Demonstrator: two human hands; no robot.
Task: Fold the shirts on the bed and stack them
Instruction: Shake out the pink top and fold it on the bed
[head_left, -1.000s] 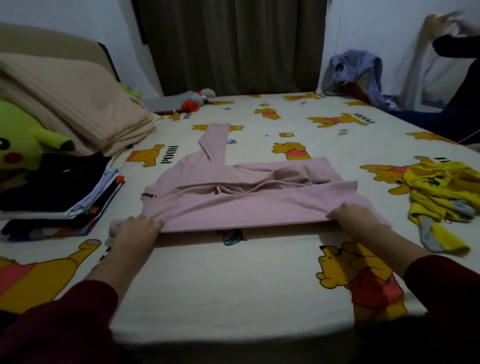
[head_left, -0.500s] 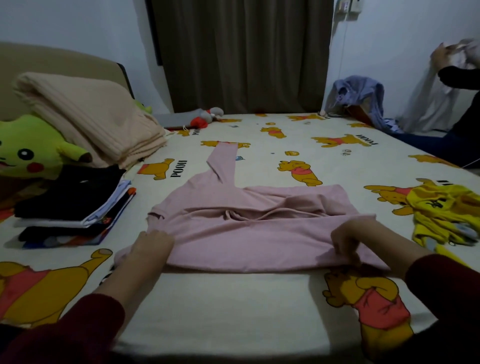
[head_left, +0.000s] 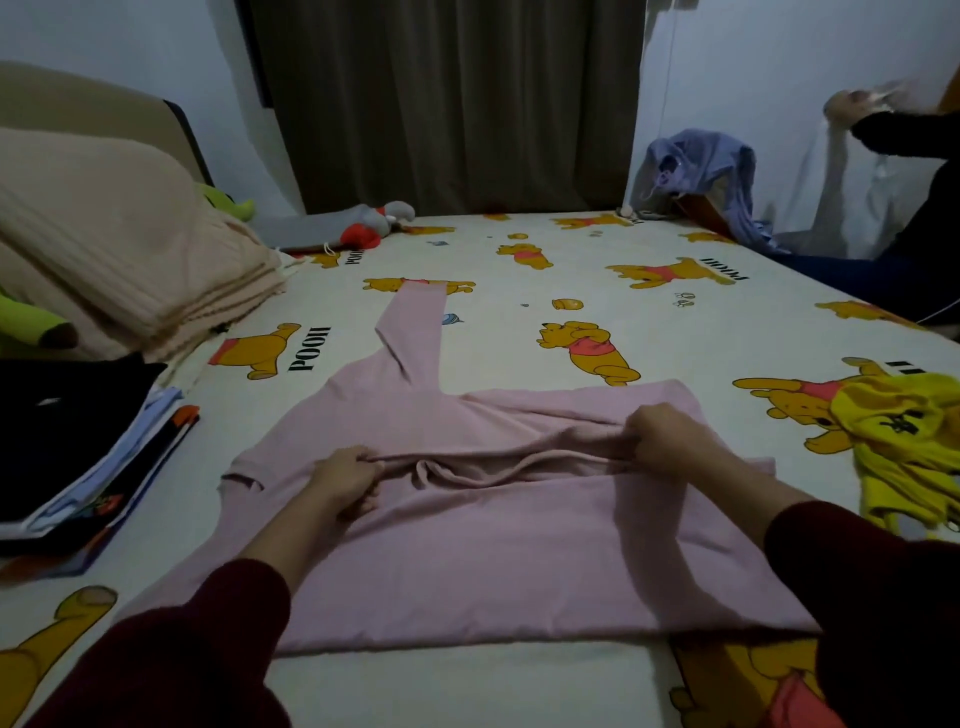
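Pink shirt (head_left: 467, 545) — long-sleeved, plain, soft matte knit, no print visible; lies across the middle of the bed (head_left: 519, 691) toward its near edge, laid sideways and doubled over itself, the near fold forming a straight smooth edge. One sleeve (head_left: 415, 332) extends flat toward the far edge of the bed, ending in a squared cuff. A ridge of bunched cloth runs across the middle of the garment, with a looped wrinkle sagging below it. Left hand (head_left: 345, 480): fingers curled, pinching the left end of that ridge. Right hand (head_left: 660, 441): fingers curled, gripping the right end of the same ridge; both wrists emerge from dark red sleeves. Yellow shirt (head_left: 904, 441) — crumpled, unfolded, dark printed mark on the front, lying at the right edge of the bed, well apart from the pink one. Stack of folded clothes (head_left: 78, 447) — dark garment on top, pale and patterned layers beneath, at the left edge. Behind it, a folded beige blanket (head_left: 114, 249) at the far left corner. Bed sheet cream with a yellow cartoon bear print. A second person's dark-sleeved arm (head_left: 904, 135) shows beyond the far right corner.
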